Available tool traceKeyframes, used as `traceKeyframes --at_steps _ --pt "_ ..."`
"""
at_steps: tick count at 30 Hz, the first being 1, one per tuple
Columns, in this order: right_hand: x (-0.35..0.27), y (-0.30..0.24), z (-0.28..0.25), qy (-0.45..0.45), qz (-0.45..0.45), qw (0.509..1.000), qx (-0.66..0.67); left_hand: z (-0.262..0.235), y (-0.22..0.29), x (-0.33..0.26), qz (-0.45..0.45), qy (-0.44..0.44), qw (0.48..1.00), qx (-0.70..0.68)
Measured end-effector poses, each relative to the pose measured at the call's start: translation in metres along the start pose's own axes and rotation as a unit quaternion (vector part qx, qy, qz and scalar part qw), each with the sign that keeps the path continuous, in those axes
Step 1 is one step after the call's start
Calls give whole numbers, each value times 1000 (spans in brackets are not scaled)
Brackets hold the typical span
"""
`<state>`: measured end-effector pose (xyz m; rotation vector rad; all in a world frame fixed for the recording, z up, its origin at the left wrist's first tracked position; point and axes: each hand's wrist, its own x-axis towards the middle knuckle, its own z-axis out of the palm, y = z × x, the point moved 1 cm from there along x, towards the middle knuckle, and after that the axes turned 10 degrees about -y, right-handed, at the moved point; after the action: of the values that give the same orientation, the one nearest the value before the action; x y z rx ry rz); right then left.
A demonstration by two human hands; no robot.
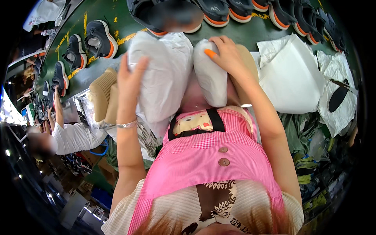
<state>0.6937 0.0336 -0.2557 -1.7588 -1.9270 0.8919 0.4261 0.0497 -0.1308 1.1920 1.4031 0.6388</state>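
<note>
In front of my pink apron [211, 160] stand two white paper bundles, rounded and roughly shoe-shaped. The larger left bundle [158, 74] is in crumpled white paper, and my left hand [131, 74] grips its left side, thumb on the face and fingers around the edge. The narrower right bundle [209, 74] is under my right hand [227, 55], whose fingers curl over its top right. An orange cover sits on my right thumb. What is inside the paper is hidden.
Dark shoes with orange-and-white soles [213, 13] line the green work surface [129, 19]. More shoes [101, 39] stand at the left, near tan ribbed pieces [103, 96]. White paper sheets [291, 78] and a black oval piece [338, 96] lie right. A person in a white shirt [76, 137] works at the left.
</note>
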Motion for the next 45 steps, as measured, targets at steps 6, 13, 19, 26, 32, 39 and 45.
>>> traceKeyframes --at_steps 6,13,19,26,32,39,45 --pt "-3 -3 -1 -49 30 998 19 7 9 48 198 -145 894 374" --pt "1 -10 -1 -55 58 996 40 8 3 66 136 -258 892 346" --pt "1 -18 -11 -146 109 972 149 5 2 36 100 -200 932 287" --pt "-4 18 -32 -294 53 853 428 3 5 41 172 -203 892 364" --pt "-23 3 -93 -143 -13 799 584 37 53 41 196 -215 922 257" --pt "-93 42 -137 151 -23 959 239 130 75 -6 -155 -362 917 -61" --pt "-188 227 -66 281 187 930 -144 155 73 -15 -138 -335 932 23"
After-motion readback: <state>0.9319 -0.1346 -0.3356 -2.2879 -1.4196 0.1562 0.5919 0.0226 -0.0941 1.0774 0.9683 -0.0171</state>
